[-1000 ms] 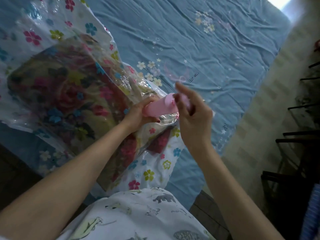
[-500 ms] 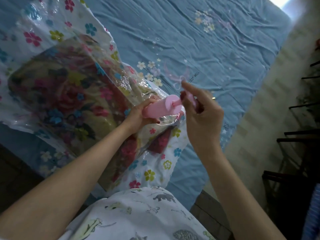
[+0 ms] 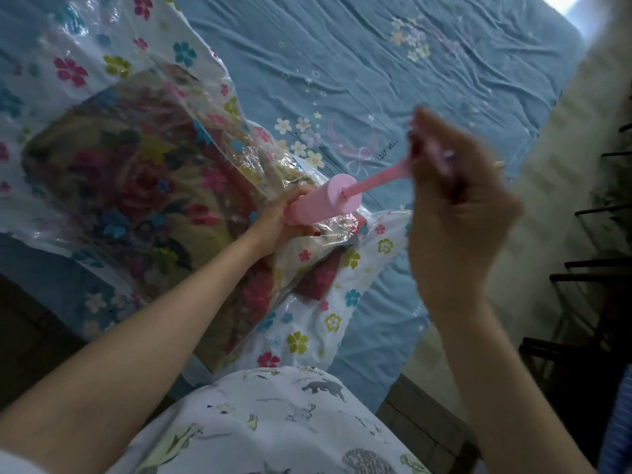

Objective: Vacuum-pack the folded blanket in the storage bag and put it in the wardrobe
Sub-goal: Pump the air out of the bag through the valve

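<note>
The left hand (image 3: 277, 220) has its grip wrapped round the barrel of a pink hand pump (image 3: 325, 201), fingers curled under it and thumb over the top, holding its lower end down against the storage bag (image 3: 307, 323). From the flat end of the barrel just beyond that grip, the thin pink plunger rod (image 3: 379, 179) runs out and up to the right hand (image 3: 458, 213). That hand is blurred, but its grip is plainly pinching the plunger's handle, fingers curled about it, raised well clear of the barrel so most of the rod shows between the two hands.

Under the left grip lies the clear plastic bag printed with bright little flowers, and inside it the folded blanket (image 3: 136, 186), dark with big red roses, stretching away to the left of the pump. The plastic is crinkled and puffed round the blanket near the pump. The bag rests on a bed with a blue sheet (image 3: 376, 63) that spreads out past both hands. Below the arms is the person's white printed garment (image 3: 273, 422).
</note>
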